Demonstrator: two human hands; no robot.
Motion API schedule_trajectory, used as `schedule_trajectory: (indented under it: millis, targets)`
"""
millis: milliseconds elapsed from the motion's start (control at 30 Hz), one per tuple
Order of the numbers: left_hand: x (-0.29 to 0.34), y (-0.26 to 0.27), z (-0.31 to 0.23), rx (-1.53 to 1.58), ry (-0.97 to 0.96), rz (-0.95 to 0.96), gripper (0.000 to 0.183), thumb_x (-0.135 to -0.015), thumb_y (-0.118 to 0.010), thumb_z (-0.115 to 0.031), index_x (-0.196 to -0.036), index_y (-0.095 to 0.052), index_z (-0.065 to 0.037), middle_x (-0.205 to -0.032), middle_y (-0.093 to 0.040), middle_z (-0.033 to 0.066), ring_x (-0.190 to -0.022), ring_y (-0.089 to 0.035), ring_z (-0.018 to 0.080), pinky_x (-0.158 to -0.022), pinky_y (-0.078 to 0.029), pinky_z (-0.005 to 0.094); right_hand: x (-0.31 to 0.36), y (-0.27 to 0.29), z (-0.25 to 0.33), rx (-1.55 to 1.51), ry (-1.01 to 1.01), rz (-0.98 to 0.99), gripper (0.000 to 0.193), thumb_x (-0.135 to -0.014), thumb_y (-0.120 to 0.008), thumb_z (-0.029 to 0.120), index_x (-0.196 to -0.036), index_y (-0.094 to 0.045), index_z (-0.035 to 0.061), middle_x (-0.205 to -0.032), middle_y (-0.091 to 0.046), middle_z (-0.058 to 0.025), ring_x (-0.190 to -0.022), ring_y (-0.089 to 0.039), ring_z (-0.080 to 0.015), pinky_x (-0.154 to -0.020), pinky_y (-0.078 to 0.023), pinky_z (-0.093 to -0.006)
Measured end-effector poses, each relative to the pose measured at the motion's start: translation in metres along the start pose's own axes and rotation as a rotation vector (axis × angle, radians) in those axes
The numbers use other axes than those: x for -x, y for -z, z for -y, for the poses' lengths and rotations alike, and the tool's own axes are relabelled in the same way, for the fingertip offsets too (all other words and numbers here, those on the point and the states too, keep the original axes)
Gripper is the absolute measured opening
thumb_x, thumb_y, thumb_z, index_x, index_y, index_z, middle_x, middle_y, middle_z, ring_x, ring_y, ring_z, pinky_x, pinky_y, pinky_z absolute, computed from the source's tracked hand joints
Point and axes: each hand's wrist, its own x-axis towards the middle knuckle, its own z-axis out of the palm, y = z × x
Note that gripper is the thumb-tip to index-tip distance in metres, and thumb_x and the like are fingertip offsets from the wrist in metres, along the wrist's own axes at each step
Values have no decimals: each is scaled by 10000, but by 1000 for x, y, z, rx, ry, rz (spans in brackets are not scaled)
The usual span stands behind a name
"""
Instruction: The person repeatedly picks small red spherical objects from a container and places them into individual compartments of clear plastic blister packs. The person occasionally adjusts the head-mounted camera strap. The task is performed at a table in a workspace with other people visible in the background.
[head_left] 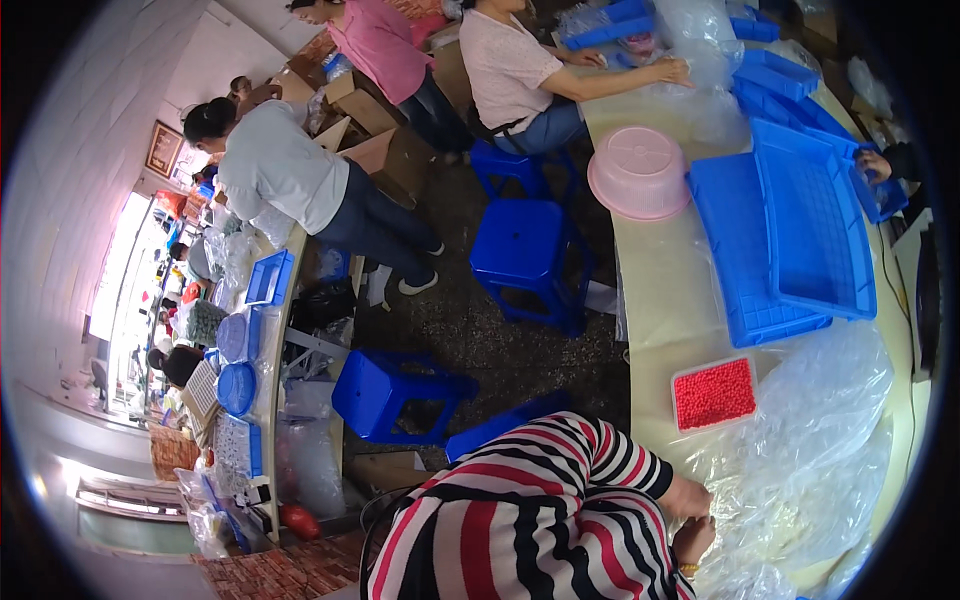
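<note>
My striped sleeves reach over the table edge at the lower right. My left hand (686, 496) is closed, its fingers pressed together near the plastic. Just below it in the picture, my right hand (694, 540) is closed as well, with a yellow band at its wrist. The two hands nearly meet, and anything between the fingers is too small to make out. Beside them spreads a heap of clear plastic bags (800, 460). Close by stands a white-rimmed tray of small red beads (714, 394).
Blue trays (815, 220) and an upturned pink basin (640, 172) lie farther along the table (670, 300). Blue stools (530, 255) stand on the floor. Several people work nearby, one person in white (285, 165) at another bench. A co-worker's hand (873, 165) touches a blue tray.
</note>
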Motion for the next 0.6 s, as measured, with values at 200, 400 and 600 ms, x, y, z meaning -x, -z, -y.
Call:
schedule_trajectory:
  millis: [200,400,600]
  targets:
    - [5,10,-5,-40,-21,64,195,-752,-586,-157,-786,-663,20,-846,-610,247,-823,-612,384,-724,-503,438,6,-28,-31,-48,49,-36,130,-808,-581,74,-804,-552,-52,-787,-571,-254,-697,-559,-456,-598,-440,-505]
    - [24,7,9,173,-98,15,155,-846,-520,-150,-890,-554,-5,-860,-577,198,-801,-565,342,-703,-472,430,13,-29,3,-76,105,-212,53,-797,-559,27,-808,-597,-8,-730,-588,-221,-686,-577,-417,-608,-459,-503]
    - [22,58,-4,360,62,94,182,-795,-570,-89,-939,-640,-3,-849,-645,214,-785,-645,260,-693,-510,374,-13,-15,17,-94,-105,-27,54,-665,-638,94,-668,-596,61,-636,-567,-172,-592,-544,-346,-535,-424,-457]
